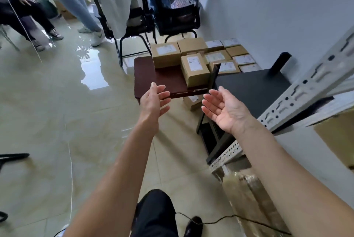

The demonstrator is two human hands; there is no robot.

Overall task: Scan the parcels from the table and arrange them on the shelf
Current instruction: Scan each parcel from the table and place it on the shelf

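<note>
- Both arms reach forward; the left hand [154,100] and the right hand [223,108] face each other with fingers spread and relaxed, holding nothing.
- Ahead of them, on the dark red table [145,75], stand two cardboard parcels: one upright with its label up [194,69], one larger behind it [165,54].
- More labelled parcels [228,54] lie beyond, near the wall.
- A black table [249,87] adjoins on the right.
- The grey metal shelf [310,91] stands at far right.

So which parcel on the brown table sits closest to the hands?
The labelled cardboard parcel at the table's near right edge; the other parcel on that table sits farther back, to the left.
</note>
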